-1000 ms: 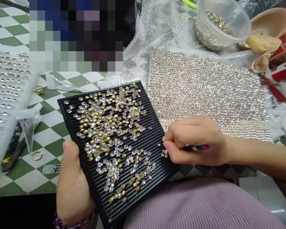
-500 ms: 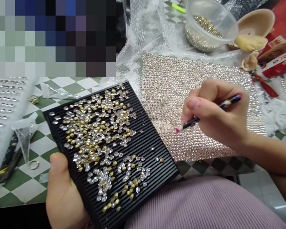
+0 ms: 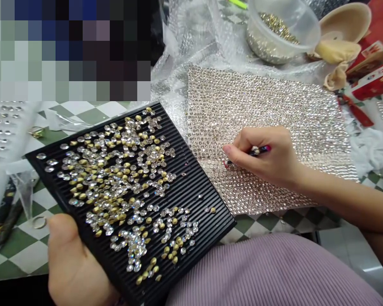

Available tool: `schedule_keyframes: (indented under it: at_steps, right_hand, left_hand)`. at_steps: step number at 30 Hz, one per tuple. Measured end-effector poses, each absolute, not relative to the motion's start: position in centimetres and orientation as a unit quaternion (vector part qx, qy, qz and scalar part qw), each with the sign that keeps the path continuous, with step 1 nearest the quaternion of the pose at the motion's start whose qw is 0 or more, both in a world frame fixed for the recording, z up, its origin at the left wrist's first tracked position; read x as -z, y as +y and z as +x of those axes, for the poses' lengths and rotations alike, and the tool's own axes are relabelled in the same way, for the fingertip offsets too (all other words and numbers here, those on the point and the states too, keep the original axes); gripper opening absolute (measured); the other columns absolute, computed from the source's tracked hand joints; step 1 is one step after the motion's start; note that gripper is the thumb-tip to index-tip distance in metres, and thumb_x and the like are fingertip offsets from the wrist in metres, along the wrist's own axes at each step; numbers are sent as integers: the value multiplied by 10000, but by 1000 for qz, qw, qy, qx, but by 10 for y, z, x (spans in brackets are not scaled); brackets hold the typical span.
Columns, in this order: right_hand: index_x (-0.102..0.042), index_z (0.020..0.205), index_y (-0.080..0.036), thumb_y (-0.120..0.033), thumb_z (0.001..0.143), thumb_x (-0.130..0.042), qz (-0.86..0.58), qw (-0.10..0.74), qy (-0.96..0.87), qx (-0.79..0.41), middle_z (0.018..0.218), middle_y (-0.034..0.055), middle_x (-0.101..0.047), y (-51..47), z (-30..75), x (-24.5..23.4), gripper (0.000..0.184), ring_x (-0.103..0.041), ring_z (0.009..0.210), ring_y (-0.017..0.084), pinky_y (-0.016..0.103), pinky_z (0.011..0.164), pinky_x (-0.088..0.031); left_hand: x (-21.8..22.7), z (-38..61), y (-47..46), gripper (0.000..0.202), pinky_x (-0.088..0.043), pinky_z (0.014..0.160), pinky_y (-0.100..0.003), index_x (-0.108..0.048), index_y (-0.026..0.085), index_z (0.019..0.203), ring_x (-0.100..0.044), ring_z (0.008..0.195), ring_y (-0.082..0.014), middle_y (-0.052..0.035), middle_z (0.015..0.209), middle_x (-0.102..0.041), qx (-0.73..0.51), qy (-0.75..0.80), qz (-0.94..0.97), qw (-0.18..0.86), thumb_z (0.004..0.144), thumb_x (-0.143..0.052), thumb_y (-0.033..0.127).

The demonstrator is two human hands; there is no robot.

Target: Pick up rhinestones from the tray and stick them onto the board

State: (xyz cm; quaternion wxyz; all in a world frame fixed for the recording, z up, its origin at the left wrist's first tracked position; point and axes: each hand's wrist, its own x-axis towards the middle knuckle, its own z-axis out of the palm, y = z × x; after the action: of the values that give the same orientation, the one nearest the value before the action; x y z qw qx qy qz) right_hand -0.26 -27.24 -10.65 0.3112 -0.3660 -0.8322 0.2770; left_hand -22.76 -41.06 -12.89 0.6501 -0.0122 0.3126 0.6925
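My left hand [image 3: 78,263] grips the lower left edge of a black ridged tray [image 3: 207,225], its thumb along the side and its other fingers hidden underneath. Loose rhinestones [image 3: 115,182], some clear face up and some gold side up, lie scattered over the grooves. In my right hand [image 3: 264,155] is a short dark pencil [image 3: 257,150], pinched between thumb and fingers. Its reddish tip points down at a pale strip in the rhinestone-covered sheet [image 3: 268,102]. Whether the tip touches the sheet or holds a stone, I cannot tell.
A clear plastic tub [image 3: 284,38] with rhinestones stands at the back, beside a beige bowl [image 3: 347,25]. Bubble wrap [image 3: 191,42] lies behind the sheet. At the left are a small plastic bag [image 3: 22,187], a ring [image 3: 39,222] and dark-handled tools [image 3: 3,216] on the checked tablecloth [image 3: 28,250].
My right hand has moved down and left with the pencil, bringing its tip to the sheet's pale strip. The tray and my left hand have shifted slightly left in view.
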Motion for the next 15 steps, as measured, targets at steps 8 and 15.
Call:
schedule_keyframes:
  at_steps: [8,15]
  right_hand:
    - [-404,553,-216,-168,841,-638,-350,332,-839,-252,510,-36,-526,-273,-1,108,375,-481,478,89,271,448,-332]
    - [-404,558,-213,-137,842,-625,-332,323,-849,-254,520,-30,-531,-272,-3,107,367,-485,485,87,266,450,-325]
  left_hand:
    - [122,-206,-407,582,-218,1204,-423,-117,422,1526,-120,1458,-231,212,1463,-424,-745,306,15,592,969,-282,377]
    - [126,-220,-410,582,-231,1204,-407,-178,443,1515,-82,1466,-213,230,1442,-444,-702,374,10,606,952,-324,475]
